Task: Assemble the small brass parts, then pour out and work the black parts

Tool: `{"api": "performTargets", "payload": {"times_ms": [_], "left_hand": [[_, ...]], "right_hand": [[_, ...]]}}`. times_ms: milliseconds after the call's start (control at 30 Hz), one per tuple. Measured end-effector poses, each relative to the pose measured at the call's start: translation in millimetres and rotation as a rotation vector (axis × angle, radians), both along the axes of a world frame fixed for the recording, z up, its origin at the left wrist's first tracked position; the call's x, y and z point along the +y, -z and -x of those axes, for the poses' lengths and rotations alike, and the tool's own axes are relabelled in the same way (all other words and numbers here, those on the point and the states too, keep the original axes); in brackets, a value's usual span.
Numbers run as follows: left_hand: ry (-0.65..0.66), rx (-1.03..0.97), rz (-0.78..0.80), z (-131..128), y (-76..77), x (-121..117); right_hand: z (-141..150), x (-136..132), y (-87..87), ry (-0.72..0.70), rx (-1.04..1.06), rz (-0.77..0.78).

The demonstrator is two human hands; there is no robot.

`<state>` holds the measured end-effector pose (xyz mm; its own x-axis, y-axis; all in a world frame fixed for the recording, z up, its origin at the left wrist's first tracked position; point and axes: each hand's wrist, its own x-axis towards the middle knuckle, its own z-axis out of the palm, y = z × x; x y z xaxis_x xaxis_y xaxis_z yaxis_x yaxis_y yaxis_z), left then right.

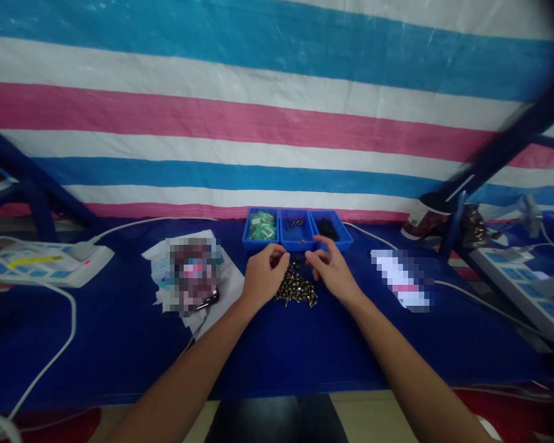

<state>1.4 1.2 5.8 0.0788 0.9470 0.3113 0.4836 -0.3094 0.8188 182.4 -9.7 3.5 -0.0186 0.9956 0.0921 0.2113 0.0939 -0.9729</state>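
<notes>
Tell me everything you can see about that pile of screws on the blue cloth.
The pile of screws is a low, loose heap of small metal screws with a brassy, dark sheen, lying at all angles on the dark blue cloth, just in front of the blue plastic bins. Its upper left edge sits under the left hand, which may touch it; the right hand hovers near its upper right. Individual screw heads are too small to make out.

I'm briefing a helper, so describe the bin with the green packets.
On the blue-covered bench, find the three blue plastic bins in a row before the striped tarp. The leftmost bin is it: it alone holds green packets, not small dark parts.
</notes>
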Motion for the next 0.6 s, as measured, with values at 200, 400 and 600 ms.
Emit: {"api": "performTargets", "payload": {"times_ms": [200, 400, 600], "left_hand": [[-0.007, 0.113, -0.011, 3, 5.0, 4], [0.056, 0.292, -0.045, 3, 10.9, 5], [0.131, 0.395, -0.042, 2, 14.1, 2]], "right_hand": [[-4, 0, 2.5, 0.072, -0.452, -0.091], [-3, -6, 2.6, -0.157, -0.756, -0.144], [1, -7, 5.0, -0.169, -0.791, -0.187]]}}
